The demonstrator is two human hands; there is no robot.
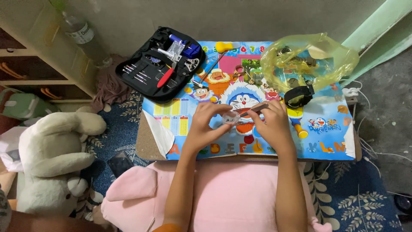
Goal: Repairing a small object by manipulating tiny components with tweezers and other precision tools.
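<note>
My left hand (207,123) pinches a small round metal watch case (231,117) over the middle of a low table with a colourful cartoon top (326,133). My right hand (271,122) grips a thin brown-handled tool (256,108) whose tip rests on the watch case. Both forearms reach forward over a pink cushion (231,193).
An open black tool case (161,62) with small screwdrivers lies at the table's back left. A yellow-headed hammer (216,53) lies beside it. A yellow plastic bag (307,60) of watch parts and a black watch strap (299,95) sit at the back right. A white plush toy (51,154) sits left.
</note>
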